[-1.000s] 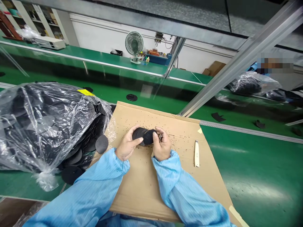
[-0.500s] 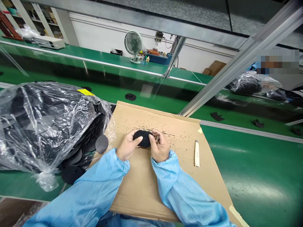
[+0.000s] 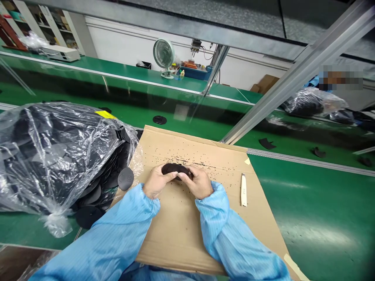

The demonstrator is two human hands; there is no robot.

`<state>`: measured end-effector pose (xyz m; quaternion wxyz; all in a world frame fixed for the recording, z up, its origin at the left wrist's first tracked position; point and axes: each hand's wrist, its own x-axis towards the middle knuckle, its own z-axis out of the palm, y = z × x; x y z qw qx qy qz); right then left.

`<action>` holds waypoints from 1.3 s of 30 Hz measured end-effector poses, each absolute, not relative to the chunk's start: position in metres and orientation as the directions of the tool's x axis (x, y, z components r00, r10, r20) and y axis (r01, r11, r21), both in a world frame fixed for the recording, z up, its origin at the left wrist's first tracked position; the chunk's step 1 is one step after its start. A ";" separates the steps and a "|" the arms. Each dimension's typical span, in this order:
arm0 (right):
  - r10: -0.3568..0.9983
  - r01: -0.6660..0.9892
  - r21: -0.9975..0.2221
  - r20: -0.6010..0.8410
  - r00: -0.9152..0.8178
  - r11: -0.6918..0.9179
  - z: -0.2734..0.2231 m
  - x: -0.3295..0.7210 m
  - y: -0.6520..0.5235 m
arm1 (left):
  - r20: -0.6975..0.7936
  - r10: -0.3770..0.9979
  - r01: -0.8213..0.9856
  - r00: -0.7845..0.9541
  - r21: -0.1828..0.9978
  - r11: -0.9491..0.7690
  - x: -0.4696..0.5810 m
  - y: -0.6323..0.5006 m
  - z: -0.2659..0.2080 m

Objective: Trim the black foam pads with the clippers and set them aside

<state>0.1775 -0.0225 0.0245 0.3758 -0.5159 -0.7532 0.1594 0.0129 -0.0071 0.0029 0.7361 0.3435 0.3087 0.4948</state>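
Note:
Between both hands a round black rubber-like disc (image 3: 172, 168) is gripped and looks bent, its middle bowed. My left hand (image 3: 156, 180) is closed on its left side, thumb on the near face. On the right side my right hand (image 3: 199, 181) is closed too, its thumb pressed beside the left thumb. A small metallic item seen in the right hand earlier is mostly hidden now. Below lies a cardboard sheet (image 3: 175, 234), sprinkled with many tiny black bits (image 3: 202, 160). A cream-handled cutter (image 3: 243, 190) lies to the right on the cardboard.
A clear plastic bag (image 3: 52, 156) full of black discs bulges at the left. One loose disc (image 3: 125, 178) rests by its mouth. A metal post (image 3: 263, 93) slants up at the right. Several black pieces lie on the green table (image 3: 316, 203). A fan (image 3: 163, 54) stands behind.
The disc has gone from flat, face towards me, to bent and tipped. My right thumb has moved left across it, and the right hand has turned inward.

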 end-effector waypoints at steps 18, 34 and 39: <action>0.844 0.612 -0.616 0.507 -0.174 0.496 0.026 0.163 -0.032 | -0.272 0.869 -0.577 0.413 0.660 0.481 0.010 -0.004 0.002; 0.703 0.636 -0.430 0.661 -0.261 0.641 0.026 0.159 -0.036 | -0.261 0.758 -0.548 0.597 0.558 0.623 0.006 -0.011 0.005; 0.709 0.645 -0.423 0.650 -0.274 0.637 0.026 0.160 -0.037 | -0.241 0.752 -0.543 0.614 0.563 0.623 0.007 -0.013 0.003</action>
